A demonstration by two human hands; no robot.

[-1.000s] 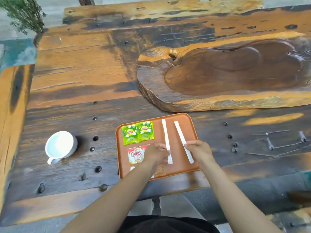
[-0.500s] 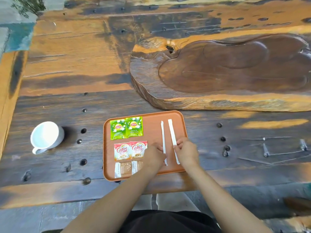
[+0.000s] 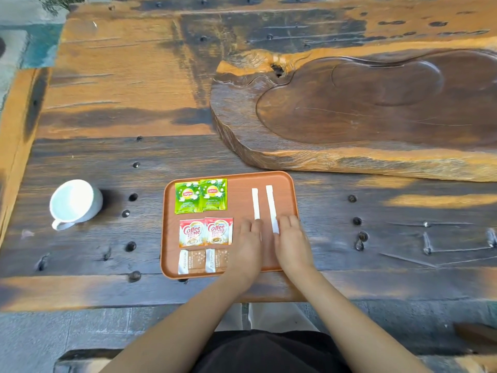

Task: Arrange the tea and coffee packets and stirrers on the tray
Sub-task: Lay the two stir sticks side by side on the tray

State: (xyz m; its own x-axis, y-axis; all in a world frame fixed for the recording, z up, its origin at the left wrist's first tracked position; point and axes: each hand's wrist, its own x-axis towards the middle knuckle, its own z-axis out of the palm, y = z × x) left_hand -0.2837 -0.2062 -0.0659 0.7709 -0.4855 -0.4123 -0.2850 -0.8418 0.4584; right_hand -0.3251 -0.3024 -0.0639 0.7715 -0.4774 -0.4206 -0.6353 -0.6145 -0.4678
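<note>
An orange-brown tray (image 3: 239,181) sits on the wooden table near its front edge. On its left half lie two green tea packets (image 3: 200,195), two red-and-white creamer packets (image 3: 205,232) below them, and two brown coffee packets (image 3: 201,261) at the front. Two white wrapped stirrers lie side by side on the right half, the left stirrer (image 3: 255,203) and the right stirrer (image 3: 271,205). My left hand (image 3: 248,242) lies flat with its fingertips on the near end of the left stirrer. My right hand (image 3: 291,239) lies flat beside the right stirrer, fingertips touching its near end.
A white cup (image 3: 75,203) lies on the table left of the tray. A large carved dark wooden slab (image 3: 363,114) fills the back right. Dark bolt heads (image 3: 357,221) dot the table on both sides of the tray. The table's front edge runs just below the tray.
The two stirrers went from slanted and apart to nearly parallel and upright. Both hands slid toward the stirrers' near ends and flattened. The camera view shifted closer.
</note>
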